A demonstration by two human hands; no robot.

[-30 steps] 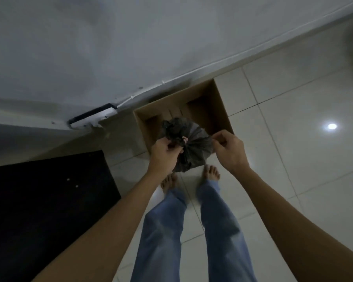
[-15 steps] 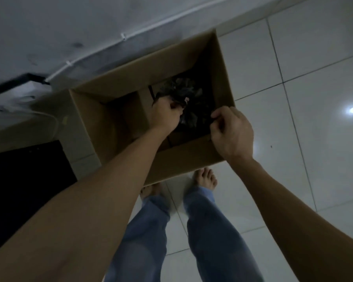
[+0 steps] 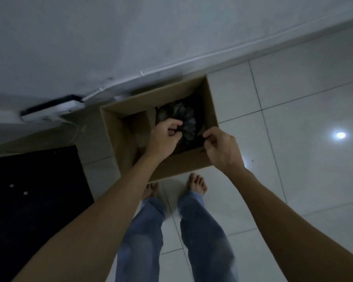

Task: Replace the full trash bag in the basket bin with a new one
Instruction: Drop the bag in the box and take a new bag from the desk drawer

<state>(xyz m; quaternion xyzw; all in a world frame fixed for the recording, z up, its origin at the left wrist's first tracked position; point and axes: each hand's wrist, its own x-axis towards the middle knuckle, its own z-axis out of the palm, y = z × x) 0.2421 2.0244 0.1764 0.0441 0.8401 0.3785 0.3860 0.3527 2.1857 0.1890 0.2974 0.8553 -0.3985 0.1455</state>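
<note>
Presently: dark trash bag (image 3: 178, 121) inside cardboard box (image 3: 181, 165); left hand (image 3: 165, 139) fingers pinching its gathered top; right hand (image 3: 222, 151) fingers curled, grasp indeterminate.

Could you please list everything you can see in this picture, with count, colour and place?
cardboard box: one, brown, open, on the floor against the wall, in front of the feet
trash bag: one, dark grey, gathered at the top, inside the right part of the box
power strip: one, white and black, at the base of the wall, left of the box
cable duct: one, white, running along the wall
mat: one, black, on the floor at the left
floor tiles: many, pale grey, glossy, with a lamp reflection at the right
left hand: one, closed on the bag's gathered top
right hand: one, fingers pinched over the box's near right edge; what it holds is unclear
legs: two, blue jeans, bare feet, bottom centre
</note>
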